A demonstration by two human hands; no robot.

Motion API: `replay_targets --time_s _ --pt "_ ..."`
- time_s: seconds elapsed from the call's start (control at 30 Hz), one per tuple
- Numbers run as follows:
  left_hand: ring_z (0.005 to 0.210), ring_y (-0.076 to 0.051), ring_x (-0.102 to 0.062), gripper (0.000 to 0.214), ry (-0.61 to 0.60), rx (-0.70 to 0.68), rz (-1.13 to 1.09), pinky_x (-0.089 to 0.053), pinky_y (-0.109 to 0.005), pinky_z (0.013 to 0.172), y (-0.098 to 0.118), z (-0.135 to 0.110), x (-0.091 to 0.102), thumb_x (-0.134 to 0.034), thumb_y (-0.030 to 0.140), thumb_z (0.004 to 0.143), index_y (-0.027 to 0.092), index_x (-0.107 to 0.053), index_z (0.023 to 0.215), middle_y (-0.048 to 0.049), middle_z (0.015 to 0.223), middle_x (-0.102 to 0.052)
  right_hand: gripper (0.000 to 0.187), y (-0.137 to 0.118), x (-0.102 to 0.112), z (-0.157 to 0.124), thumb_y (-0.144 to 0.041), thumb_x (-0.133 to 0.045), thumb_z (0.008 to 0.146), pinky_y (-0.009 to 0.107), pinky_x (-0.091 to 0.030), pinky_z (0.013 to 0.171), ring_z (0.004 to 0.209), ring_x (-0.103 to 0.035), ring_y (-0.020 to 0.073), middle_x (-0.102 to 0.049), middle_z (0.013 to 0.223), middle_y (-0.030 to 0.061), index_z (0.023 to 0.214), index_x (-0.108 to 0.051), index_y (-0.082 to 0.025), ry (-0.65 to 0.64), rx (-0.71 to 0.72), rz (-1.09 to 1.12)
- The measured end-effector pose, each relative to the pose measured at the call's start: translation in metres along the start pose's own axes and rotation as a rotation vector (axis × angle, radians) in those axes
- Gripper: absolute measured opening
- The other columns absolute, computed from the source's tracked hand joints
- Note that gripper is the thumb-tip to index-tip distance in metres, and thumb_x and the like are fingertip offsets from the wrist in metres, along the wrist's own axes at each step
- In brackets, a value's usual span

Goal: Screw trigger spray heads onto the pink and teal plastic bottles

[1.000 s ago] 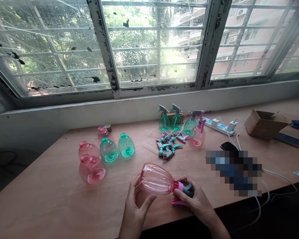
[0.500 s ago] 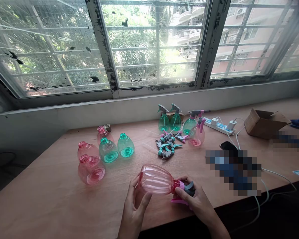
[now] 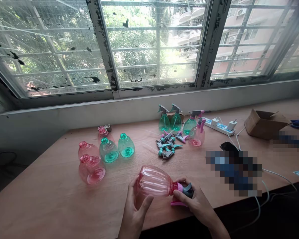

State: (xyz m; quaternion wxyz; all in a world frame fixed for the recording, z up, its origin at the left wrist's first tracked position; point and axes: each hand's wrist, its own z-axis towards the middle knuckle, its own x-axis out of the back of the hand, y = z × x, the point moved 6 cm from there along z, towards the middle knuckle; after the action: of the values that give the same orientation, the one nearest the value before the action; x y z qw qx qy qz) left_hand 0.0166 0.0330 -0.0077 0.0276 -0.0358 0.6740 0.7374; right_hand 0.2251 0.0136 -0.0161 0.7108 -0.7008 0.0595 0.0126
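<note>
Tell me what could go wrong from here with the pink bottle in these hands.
1. The pink bottle lies sideways near the front edge of the table, its base in the left hand; a slip could send it off.
2. With the bottle tipped, the spray head in the right hand might thread on crooked.
3. The white cable trailing off the table beside the right arm could snag.

Left hand [image 3: 136,212] in a wide, cupped grip; right hand [image 3: 195,203] curled tight, both low and close.

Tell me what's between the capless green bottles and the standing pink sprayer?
A heap of loose trigger heads on the table, in the head view.
</note>
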Motion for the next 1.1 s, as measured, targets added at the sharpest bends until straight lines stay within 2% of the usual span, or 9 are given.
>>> replay_targets --time_s 0.1,0.27,0.4,0.6,0.83,0.97,1.1 --pt "0.136 -0.032 -0.05 0.063 0.013 -0.01 -0.013 -0.036 -0.045 0.117 -0.002 0.004 0.004 -0.078 0.045 0.075 0.025 -0.055 0.13 -0.0101 0.145 -0.056 0.04 0.0 -0.001 0.0 -0.054 -0.076 0.077 0.03 -0.055 0.061 0.063 -0.067 0.0193 -0.073 0.067 0.0005 0.091 -0.067 -0.018 -0.021 0.003 -0.023" --pt "0.147 -0.03 -0.034 0.061 -0.108 -0.082 0.125 -0.025 -0.046 0.122 -0.006 0.01 0.006 -0.069 0.04 0.085 0.031 -0.048 0.142 -0.0064 0.156 -0.044 0.04 0.001 0.001 0.001 -0.053 -0.073 0.08 0.033 -0.053 0.067 0.068 -0.07 0.0223 -0.076 0.07 0.0035 0.097 -0.066 -0.017 -0.029 0.009 -0.023" --pt "0.144 -0.03 -0.039 0.059 -0.112 -0.08 0.135 -0.027 -0.046 0.122 -0.008 0.009 0.006 -0.068 0.039 0.086 0.033 -0.049 0.142 -0.0051 0.152 -0.049 0.04 0.003 0.002 0.001 -0.052 -0.072 0.082 0.033 -0.052 0.069 0.07 -0.071 0.0228 -0.076 0.07 0.0039 0.099 -0.065 -0.017 -0.037 -0.008 -0.001" --pt "0.141 -0.032 -0.043 0.068 -0.046 -0.05 0.109 -0.026 -0.047 0.122 0.003 0.002 -0.002 -0.077 0.039 0.077 0.028 -0.051 0.139 -0.0065 0.145 -0.056 0.038 0.006 0.0 0.001 -0.051 -0.073 0.081 0.033 -0.055 0.067 0.068 -0.071 0.022 -0.075 0.07 0.0036 0.096 -0.065 -0.017 -0.063 -0.015 0.016" --pt "0.141 -0.031 -0.042 0.068 -0.096 -0.025 0.043 -0.028 -0.046 0.12 -0.001 0.003 0.0 -0.074 0.041 0.081 0.029 -0.044 0.141 -0.0072 0.149 -0.052 0.038 0.006 0.0 0.001 -0.053 -0.073 0.081 0.031 -0.053 0.061 0.062 -0.066 0.0195 -0.072 0.066 0.0025 0.088 -0.068 -0.016 -0.073 -0.025 -0.029" --pt "0.144 -0.031 -0.039 0.069 -0.139 -0.069 0.128 -0.026 -0.047 0.122 -0.012 0.009 0.005 -0.074 0.038 0.082 0.031 -0.043 0.143 -0.0062 0.154 -0.046 0.038 0.005 0.0 0.001 -0.053 -0.072 0.082 0.032 -0.051 0.063 0.064 -0.066 0.02 -0.073 0.068 0.0036 0.088 -0.067 -0.016 -0.071 -0.017 -0.045" --pt "0.142 -0.029 -0.041 0.068 -0.117 -0.12 0.176 -0.027 -0.046 0.122 -0.017 0.013 0.009 -0.075 0.035 0.081 0.035 -0.045 0.142 -0.003 0.154 -0.046 0.038 0.005 0.001 0.001 -0.053 -0.072 0.082 0.031 -0.049 0.064 0.065 -0.066 0.0195 -0.073 0.068 0.0032 0.088 -0.067 -0.016 -0.063 -0.008 -0.047"
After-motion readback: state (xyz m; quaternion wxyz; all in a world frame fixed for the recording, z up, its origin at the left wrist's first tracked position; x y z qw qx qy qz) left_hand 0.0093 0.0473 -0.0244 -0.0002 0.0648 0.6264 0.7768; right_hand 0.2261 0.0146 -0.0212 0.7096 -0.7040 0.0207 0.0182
